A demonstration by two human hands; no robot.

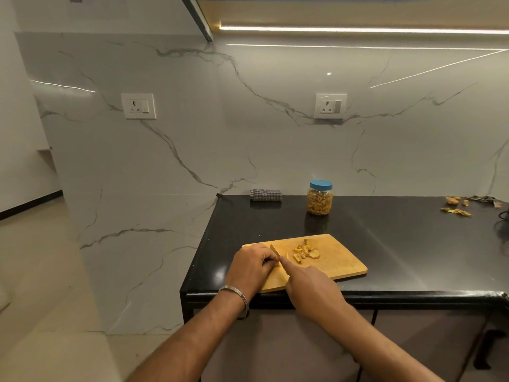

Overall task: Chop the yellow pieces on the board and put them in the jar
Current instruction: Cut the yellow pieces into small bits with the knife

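White marble-look wall [209, 150] with grey veins, two switch sockets [138, 106] [330, 105], bright light strip [358, 30] under an overhead cabinet [344, 9], glossy black countertop [399, 244], folded checked cloth [265, 195] against the wall, pale tiled floor [35, 266]

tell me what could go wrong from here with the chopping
The left hand pins a yellow piece right beside the knife held by the right hand; curled fingers that close to the blade could get nicked. The board overhangs the counter edge at its near corner, so hard pressure there might tip it. The jar has its lid on, so it must be opened before filling.
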